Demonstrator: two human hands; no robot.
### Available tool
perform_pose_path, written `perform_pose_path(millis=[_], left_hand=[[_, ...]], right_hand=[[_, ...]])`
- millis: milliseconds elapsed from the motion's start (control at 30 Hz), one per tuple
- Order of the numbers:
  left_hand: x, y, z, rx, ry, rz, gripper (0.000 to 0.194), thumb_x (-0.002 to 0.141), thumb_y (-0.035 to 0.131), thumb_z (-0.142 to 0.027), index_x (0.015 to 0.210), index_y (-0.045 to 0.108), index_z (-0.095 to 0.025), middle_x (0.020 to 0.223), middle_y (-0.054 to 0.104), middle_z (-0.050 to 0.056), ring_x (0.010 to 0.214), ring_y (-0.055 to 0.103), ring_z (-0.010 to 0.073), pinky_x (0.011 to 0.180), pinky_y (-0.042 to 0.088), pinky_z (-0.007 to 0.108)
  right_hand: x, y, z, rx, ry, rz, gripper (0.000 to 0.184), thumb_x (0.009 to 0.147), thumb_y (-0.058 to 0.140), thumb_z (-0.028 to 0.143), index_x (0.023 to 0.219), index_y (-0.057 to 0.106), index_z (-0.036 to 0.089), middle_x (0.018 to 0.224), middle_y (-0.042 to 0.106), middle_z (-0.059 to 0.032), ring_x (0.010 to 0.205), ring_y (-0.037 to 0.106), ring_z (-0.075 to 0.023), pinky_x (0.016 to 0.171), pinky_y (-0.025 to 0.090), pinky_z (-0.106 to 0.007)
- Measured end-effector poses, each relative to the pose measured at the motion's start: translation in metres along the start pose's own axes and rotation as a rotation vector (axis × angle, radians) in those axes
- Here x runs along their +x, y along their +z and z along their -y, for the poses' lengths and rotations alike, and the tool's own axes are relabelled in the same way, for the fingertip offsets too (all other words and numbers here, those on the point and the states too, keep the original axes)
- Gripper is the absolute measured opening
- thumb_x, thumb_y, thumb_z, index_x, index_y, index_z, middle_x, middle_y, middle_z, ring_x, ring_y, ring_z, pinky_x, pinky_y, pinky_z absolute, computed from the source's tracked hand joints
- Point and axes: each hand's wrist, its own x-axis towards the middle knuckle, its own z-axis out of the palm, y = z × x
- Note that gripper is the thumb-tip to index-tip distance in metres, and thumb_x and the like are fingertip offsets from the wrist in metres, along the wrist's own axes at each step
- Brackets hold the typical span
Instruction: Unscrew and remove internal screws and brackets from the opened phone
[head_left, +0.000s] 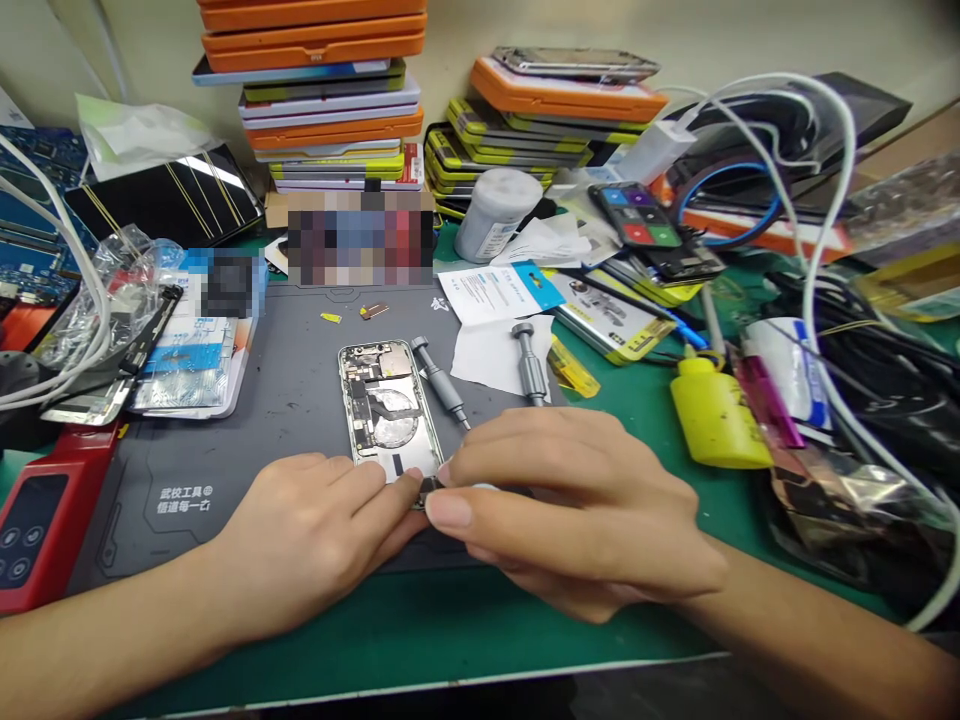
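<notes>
An opened phone (pixel 409 392) lies on a grey work mat (pixel 247 400), with its inner boards and a round coil area showing. My left hand (pixel 307 535) is closed around the phone's lower end, its fingertips pressing near the bottom edge. Over the lower right corner, my right hand (pixel 585 510) has thumb and fingers pinched together. A bit of something pale shows between them, too hidden to name. Just right of the phone lies a grey screwdriver (pixel 439 380). Another screwdriver (pixel 530 362) rests on a white paper sheet (pixel 480 355).
Tiny parts (pixel 375 311) lie beyond the phone. Stacked orange and yellow cases (pixel 330 130) line the back. On the right are a yellow bottle (pixel 716 415) and a looping white cable (pixel 829 370). A red device (pixel 45 520) stands at left beside phone parts.
</notes>
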Motion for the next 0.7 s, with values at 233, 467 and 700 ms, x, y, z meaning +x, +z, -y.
perform_pose_path(millis=[233, 467, 700], left_hand=[[0.0002, -0.0004, -0.0007, 0.001, -0.011, -0.009, 0.029, 0.117, 0.044, -0.023, 0.102, 0.068, -0.016, 0.066, 0.063, -0.004, 0.054, 0.061, 0.0139, 0.051, 0.041, 0.03], [0.0004, 0.0011, -0.0002, 0.005, -0.002, -0.018, 0.034, 0.118, 0.036, -0.023, 0.101, 0.065, -0.017, 0.066, 0.063, -0.003, 0.055, 0.062, 0.0157, 0.05, 0.042, 0.033], [0.0009, -0.0014, -0.0013, 0.027, -0.021, -0.058, 0.036, 0.117, 0.04, -0.025, 0.089, 0.062, -0.02, 0.067, 0.066, -0.001, 0.054, 0.058, 0.0161, 0.051, 0.04, 0.034]], right_hand=[[0.0002, 0.0012, -0.0015, -0.016, -0.004, 0.003, 0.028, 0.105, 0.052, 0.01, 0.119, 0.076, 0.012, 0.085, 0.075, -0.006, 0.072, 0.071, -0.0162, 0.067, 0.063, -0.029], [0.0022, 0.0008, -0.0001, -0.016, 0.002, 0.006, 0.027, 0.104, 0.054, 0.008, 0.12, 0.076, 0.012, 0.085, 0.075, -0.0058, 0.072, 0.071, -0.0161, 0.065, 0.063, -0.029], [0.0043, 0.0002, 0.0015, -0.025, 0.022, 0.029, 0.025, 0.109, 0.051, 0.012, 0.122, 0.073, 0.014, 0.083, 0.075, -0.0031, 0.072, 0.071, -0.0144, 0.065, 0.061, -0.028]])
